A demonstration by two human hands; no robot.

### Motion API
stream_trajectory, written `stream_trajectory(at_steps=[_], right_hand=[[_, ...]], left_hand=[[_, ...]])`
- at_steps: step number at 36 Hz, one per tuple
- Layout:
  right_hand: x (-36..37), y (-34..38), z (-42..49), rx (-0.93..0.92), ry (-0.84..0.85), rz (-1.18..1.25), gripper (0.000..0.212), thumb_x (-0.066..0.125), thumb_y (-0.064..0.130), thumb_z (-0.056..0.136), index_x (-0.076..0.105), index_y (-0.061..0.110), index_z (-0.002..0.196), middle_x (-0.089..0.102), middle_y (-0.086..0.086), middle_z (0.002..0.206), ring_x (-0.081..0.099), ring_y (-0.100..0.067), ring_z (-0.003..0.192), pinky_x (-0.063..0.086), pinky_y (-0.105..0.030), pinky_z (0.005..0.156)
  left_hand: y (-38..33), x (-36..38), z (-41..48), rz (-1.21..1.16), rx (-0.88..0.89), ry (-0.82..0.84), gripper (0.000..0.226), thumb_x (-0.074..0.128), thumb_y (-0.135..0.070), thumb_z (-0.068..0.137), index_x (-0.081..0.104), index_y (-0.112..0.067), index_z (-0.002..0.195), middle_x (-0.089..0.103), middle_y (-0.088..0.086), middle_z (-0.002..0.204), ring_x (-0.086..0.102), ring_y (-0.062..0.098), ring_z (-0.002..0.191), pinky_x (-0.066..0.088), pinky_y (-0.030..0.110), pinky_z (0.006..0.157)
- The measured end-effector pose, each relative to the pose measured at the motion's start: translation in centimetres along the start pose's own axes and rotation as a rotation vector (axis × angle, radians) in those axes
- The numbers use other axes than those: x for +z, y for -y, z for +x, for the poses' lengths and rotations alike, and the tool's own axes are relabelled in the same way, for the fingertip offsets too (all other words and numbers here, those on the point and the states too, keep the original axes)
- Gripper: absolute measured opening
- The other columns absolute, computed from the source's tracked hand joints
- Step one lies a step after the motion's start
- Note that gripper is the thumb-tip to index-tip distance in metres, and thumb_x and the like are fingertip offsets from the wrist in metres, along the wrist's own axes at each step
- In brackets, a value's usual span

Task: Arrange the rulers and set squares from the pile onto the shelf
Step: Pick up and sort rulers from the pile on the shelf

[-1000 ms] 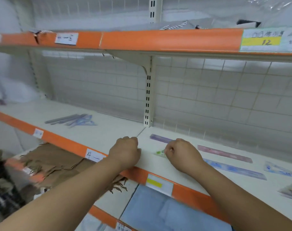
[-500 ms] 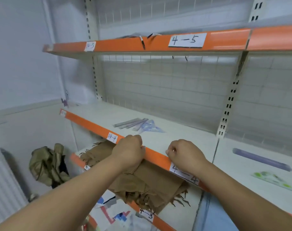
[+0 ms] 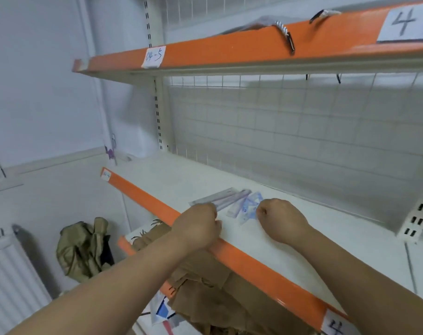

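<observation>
under label (image 3: 153,57) "04-5", left hand (image 3: 197,227) and right hand (image 3: 281,220) are empty fists by the pile (image 3: 233,201).

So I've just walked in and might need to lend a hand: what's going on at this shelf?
A person is working at the shelf with bare hands. The left hand and the right hand are both curled into fists near the front edge, and neither visibly holds anything. Between and just behind them lies a small pile of rulers with a blue set square. The left hand is right at the near end of the rulers, but contact can't be confirmed.
</observation>
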State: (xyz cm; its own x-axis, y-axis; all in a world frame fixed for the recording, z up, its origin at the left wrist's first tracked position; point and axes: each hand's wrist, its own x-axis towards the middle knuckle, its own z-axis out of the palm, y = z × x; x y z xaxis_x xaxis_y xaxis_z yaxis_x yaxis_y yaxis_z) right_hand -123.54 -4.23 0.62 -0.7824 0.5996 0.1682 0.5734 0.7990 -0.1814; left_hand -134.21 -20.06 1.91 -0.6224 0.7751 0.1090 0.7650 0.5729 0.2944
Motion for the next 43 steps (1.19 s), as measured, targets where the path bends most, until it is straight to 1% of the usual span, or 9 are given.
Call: stream_trajectory(at_steps=[10,16,20,25,29,33,37,39,43], right_hand=[[1.8,-3.6,6.4,0.147,0.131,-0.044,0.01,0.05,0.02,0.089,0.059,0.017,0.085,0.06,-0.001,0.096,0.057,-0.018,0.087,0.042,-0.024,0.071],[2.7,-4.2,6.6,0.171,0.244,-0.031,0.031,0.06,0.032,0.085,0.063,0.016,0.111,0.054,-0.004,0.115,0.058,-0.019,0.101,0.05,-0.028,0.086],[2.7,-3.8,6.8,0.175,0.268,-0.049,0.021,0.056,0.029,0.087,0.059,0.011,0.078,0.05,-0.005,0.09,0.046,-0.021,0.087,0.042,-0.02,0.07],[3.3,-4.2,6.4,0.221,0.275,-0.021,0.028,0.055,0.038,0.086,0.062,0.017,0.104,0.038,-0.007,0.115,0.043,-0.025,0.11,0.041,-0.028,0.093],[3.3,-4.1,5.9,0.22,0.219,0.08,0.01,0.054,0.023,0.088,0.053,0.02,0.098,0.04,-0.001,0.107,0.048,-0.016,0.091,0.039,-0.019,0.08],[3.0,-3.6,6.3,0.176,0.085,0.194,0.021,0.046,0.005,0.09,0.055,0.021,0.099,0.051,0.003,0.099,0.044,-0.009,0.084,0.03,-0.008,0.067],[1.9,-2.0,6.1,0.234,0.011,0.573,0.038,0.035,-0.007,0.086,0.052,0.025,0.077,0.051,0.007,0.075,0.043,-0.011,0.066,0.039,-0.018,0.063],[1.7,-1.5,6.0,0.234,0.0,0.645,0.036,0.033,-0.008,0.084,0.049,0.024,0.078,0.051,0.0,0.078,0.044,-0.016,0.069,0.041,-0.03,0.066],[1.8,-0.8,6.2,0.293,-0.037,0.695,0.033,0.036,-0.005,0.09,0.043,0.027,0.087,0.051,0.002,0.075,0.047,-0.017,0.067,0.04,-0.027,0.063]], left_hand=[[1.9,0.3,6.8,0.027,-0.002,0.068,0.028,0.043,-0.028,0.098,0.055,-0.011,0.118,0.059,0.007,0.115,0.056,0.021,0.104,0.045,0.028,0.082],[1.8,1.5,9.2,0.031,0.067,0.131,0.029,0.043,-0.03,0.098,0.054,-0.014,0.119,0.057,0.005,0.122,0.054,0.02,0.11,0.042,0.026,0.084],[1.5,2.2,10.2,0.028,0.134,0.195,0.029,0.043,-0.03,0.099,0.053,-0.012,0.12,0.056,0.005,0.124,0.053,0.019,0.112,0.037,0.022,0.081],[0.7,2.4,11.5,0.009,0.276,0.234,0.039,0.041,-0.026,0.101,0.042,-0.017,0.139,0.05,0.003,0.137,0.048,0.018,0.123,0.034,0.021,0.087],[0.3,2.6,12.6,0.001,0.36,0.278,0.045,0.044,-0.025,0.099,0.036,-0.015,0.143,0.043,0.002,0.145,0.043,0.018,0.13,0.036,0.02,0.094],[0.2,2.7,13.4,-0.01,0.42,0.29,0.009,0.043,-0.019,0.098,0.042,-0.024,0.105,0.054,0.006,0.128,0.051,0.023,0.118,0.045,0.029,0.091],[0.4,2.9,14.3,-0.045,0.41,0.281,0.019,0.047,-0.023,0.096,0.035,-0.027,0.082,0.061,0.01,0.108,0.061,0.025,0.097,0.048,0.031,0.078],[0.4,2.9,14.6,-0.046,0.423,0.272,0.017,0.049,-0.026,0.096,0.037,-0.02,0.085,0.06,0.011,0.108,0.062,0.026,0.097,0.047,0.029,0.076],[0.9,3.0,15.1,-0.055,0.484,0.303,0.037,0.058,-0.03,0.093,0.028,-0.026,0.071,0.066,0.013,0.105,0.064,0.023,0.095,0.038,0.014,0.054]])
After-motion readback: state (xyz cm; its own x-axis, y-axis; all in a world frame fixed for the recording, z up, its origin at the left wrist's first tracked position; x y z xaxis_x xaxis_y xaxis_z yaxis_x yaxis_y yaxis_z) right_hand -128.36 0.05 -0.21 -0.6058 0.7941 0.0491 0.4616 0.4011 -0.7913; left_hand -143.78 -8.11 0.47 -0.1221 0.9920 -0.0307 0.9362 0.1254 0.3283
